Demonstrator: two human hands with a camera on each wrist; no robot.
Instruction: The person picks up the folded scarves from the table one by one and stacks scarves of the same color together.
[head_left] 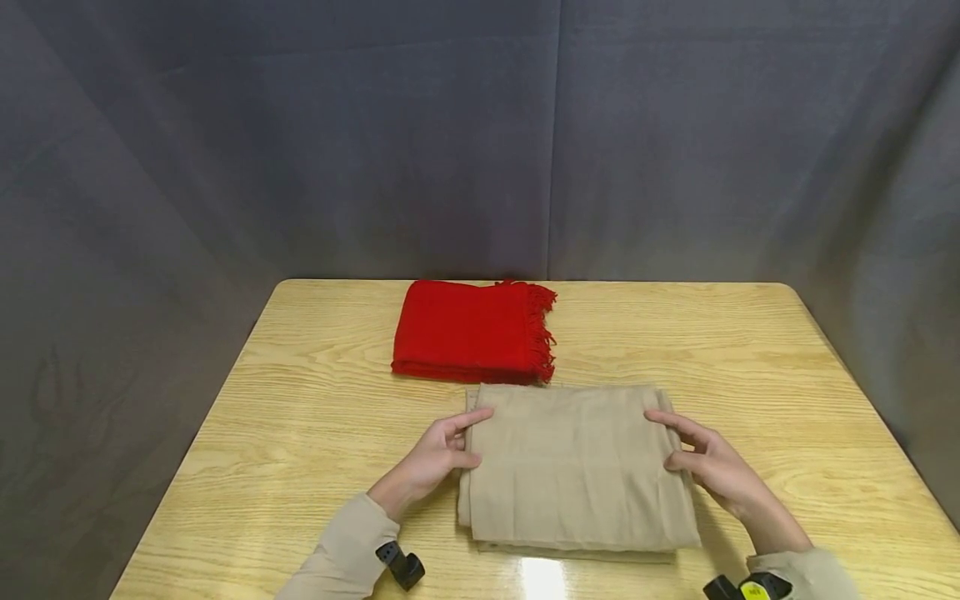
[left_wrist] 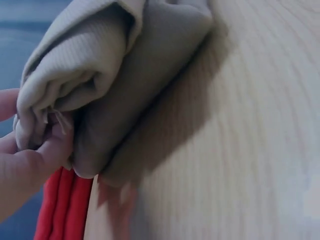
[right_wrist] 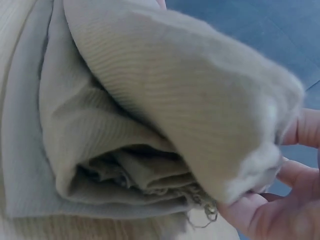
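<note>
A beige scarf (head_left: 577,467), folded into a thick rectangle, lies near the front of the table. My left hand (head_left: 438,454) grips its left edge, thumb and fingers apart on the layers. At the opposite edge, my right hand (head_left: 708,462) grips the scarf in the same way. In the left wrist view, the rolled layers of the beige scarf (left_wrist: 85,65) sit between thumb and fingers, above a lower fold. Loose threads show beside the right thumb (right_wrist: 242,212) in the right wrist view, where the upper layers bulge over the lower ones.
Behind the beige scarf lies a folded red scarf (head_left: 465,329), its fringe toward the right. Both are on a light wooden table (head_left: 300,425) with rounded far corners. Dark grey curtains (head_left: 375,150) surround the table at the back and sides.
</note>
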